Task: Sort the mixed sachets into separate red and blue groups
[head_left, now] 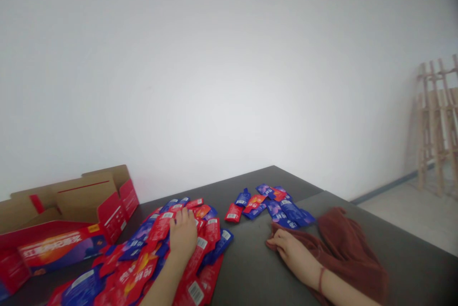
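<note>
My left hand [183, 234] lies flat, fingers stretched out, on top of a big heap of red and blue sachets [143, 258] on the dark table [246, 268]. My right hand [291, 251] rests on the table with its fingers curled on the edge of a dark red cloth [343, 244]. A smaller group of blue and red sachets [272, 203] lies just beyond the right hand, apart from it.
An opened red and brown cardboard box [67, 220] stands at the left of the table. A white wall rises behind. Wooden racks [438, 125] lean by the wall at the far right, over a grey floor.
</note>
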`<state>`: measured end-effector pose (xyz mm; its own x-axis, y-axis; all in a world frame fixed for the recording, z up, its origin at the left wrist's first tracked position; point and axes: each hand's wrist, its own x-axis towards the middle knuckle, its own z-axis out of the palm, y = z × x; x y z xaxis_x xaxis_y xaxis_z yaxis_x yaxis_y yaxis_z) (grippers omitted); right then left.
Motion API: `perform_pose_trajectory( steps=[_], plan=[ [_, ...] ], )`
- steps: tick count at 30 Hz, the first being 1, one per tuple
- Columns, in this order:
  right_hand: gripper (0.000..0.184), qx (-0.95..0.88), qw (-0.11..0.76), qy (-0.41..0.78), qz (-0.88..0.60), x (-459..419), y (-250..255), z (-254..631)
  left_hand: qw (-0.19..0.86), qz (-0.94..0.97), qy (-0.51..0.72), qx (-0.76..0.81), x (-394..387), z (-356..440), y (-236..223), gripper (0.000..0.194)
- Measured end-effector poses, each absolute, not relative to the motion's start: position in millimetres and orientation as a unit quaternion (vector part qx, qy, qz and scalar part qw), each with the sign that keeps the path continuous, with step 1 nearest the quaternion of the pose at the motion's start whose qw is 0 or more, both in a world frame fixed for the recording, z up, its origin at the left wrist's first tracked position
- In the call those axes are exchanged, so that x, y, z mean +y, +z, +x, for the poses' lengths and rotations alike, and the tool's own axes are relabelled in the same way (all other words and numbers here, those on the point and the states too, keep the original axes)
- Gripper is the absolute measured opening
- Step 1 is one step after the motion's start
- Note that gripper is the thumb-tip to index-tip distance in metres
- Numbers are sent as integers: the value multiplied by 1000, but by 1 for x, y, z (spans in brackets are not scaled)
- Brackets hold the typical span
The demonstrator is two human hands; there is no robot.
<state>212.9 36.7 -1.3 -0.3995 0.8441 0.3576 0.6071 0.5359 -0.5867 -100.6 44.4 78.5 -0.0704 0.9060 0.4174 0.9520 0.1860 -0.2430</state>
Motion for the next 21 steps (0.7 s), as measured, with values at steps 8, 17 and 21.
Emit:
perform_pose_trajectory(
  steps=[8, 17, 21],
  plan=[
    [29, -822, 320, 180, -436, 34, 1, 213, 81, -726, -27, -682, 95, 3, 51, 35],
    [28, -825, 317, 190, -428, 37, -1, 215, 82, -756, -36, -649, 75, 31, 33, 46],
    [26, -821, 319, 201, -429, 37, 0, 217, 89, -794, -58, -599, 39, 46, 33, 38]
  ],
)
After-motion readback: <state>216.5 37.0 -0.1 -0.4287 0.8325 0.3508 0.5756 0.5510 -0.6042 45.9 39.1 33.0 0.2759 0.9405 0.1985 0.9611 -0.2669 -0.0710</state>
